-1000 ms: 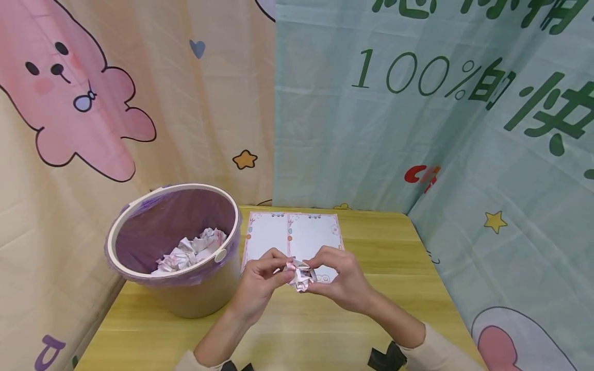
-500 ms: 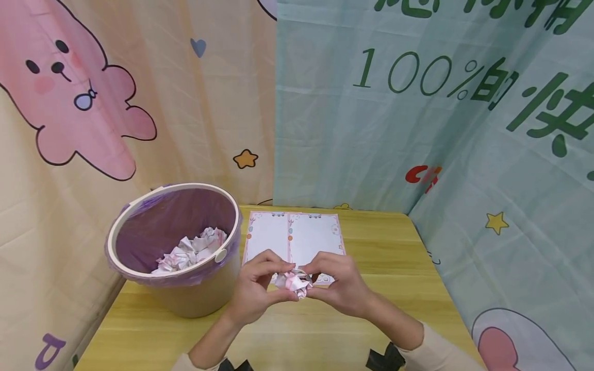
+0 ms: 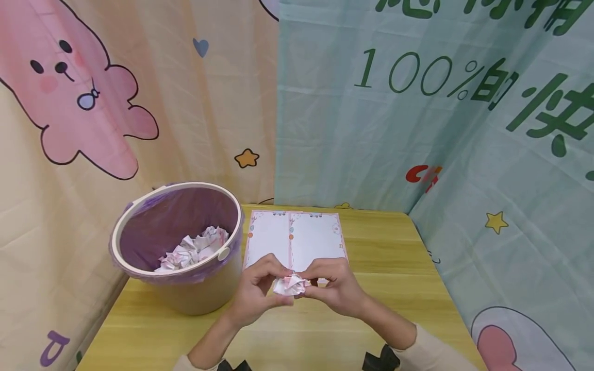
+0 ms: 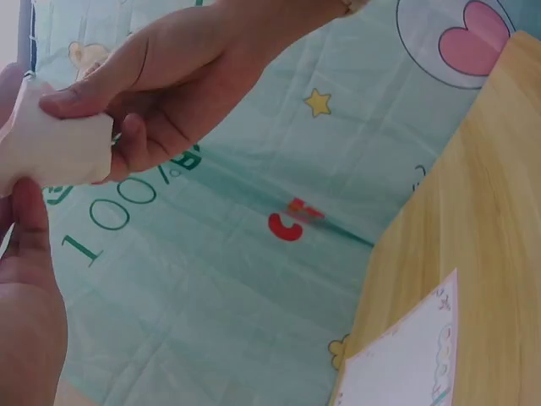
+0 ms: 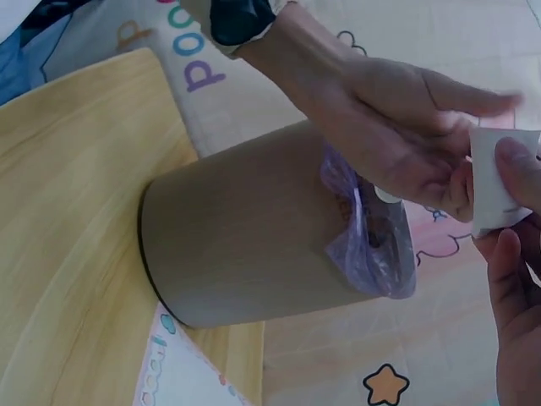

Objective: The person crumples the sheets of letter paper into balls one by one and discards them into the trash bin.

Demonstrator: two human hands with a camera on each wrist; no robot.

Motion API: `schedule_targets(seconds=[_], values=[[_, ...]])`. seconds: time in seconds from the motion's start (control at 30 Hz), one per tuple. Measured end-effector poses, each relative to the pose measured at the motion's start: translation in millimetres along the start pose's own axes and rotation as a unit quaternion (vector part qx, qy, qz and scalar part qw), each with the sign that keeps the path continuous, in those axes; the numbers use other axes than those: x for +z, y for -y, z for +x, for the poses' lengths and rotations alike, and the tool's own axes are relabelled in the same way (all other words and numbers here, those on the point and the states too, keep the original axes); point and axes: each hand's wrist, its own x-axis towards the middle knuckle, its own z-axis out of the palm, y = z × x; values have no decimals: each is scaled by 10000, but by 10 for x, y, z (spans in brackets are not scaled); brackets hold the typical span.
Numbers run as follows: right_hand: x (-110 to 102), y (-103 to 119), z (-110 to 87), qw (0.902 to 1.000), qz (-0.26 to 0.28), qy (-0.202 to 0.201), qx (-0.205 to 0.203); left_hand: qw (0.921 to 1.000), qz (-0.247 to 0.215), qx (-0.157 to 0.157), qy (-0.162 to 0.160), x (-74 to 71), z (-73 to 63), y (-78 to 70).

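Both hands meet over the table around a crumpled sheet of paper [image 3: 291,285], white with pink patches. My right hand [image 3: 337,286] pinches it between thumb and fingers; in the right wrist view its thumb presses flat on the paper [image 5: 490,178]. My left hand [image 3: 260,288] has its curled fingers at the paper's other side. Its thumb stands a little off the paper in the right wrist view and is blurred. The left wrist view shows the right hand [image 4: 177,85] gripping the paper [image 4: 68,152] from above, with the left hand [image 4: 34,288] below left.
To the left stands a beige bin [image 3: 197,296] with a purple liner [image 3: 158,221] and crumpled papers [image 3: 190,250] inside. Beyond the hands, white sheets with decorated pink borders [image 3: 317,234] lie flat on the wooden table [image 3: 385,268]. Printed curtains [image 3: 343,129] hang behind.
The hands have come slightly lower in the head view. The paper has been turned and squeezed between the fingers, and the left thumb has moved below it. The bin and flat sheets stay put.
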Motion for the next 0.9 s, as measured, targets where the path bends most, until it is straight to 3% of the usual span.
schedule_targets(seconds=[0.1,0.2,0.47,0.7,0.9], values=[[-40,-11,-5,9963,719,135,445,9993,239,-125,250,-50,-19,-42],[-77,-2,10,9851,1424,421,866,9988,262,-136,386,-80,-18,-70],[-16,27,13,9402,2800,594,1848,9976,-282,211,600,-79,58,-54],[80,50,-52,9226,2915,212,2517,9980,-164,176,587,-80,51,24],[71,34,-122,9060,3030,179,2950,9978,-292,66,598,-58,-10,129]])
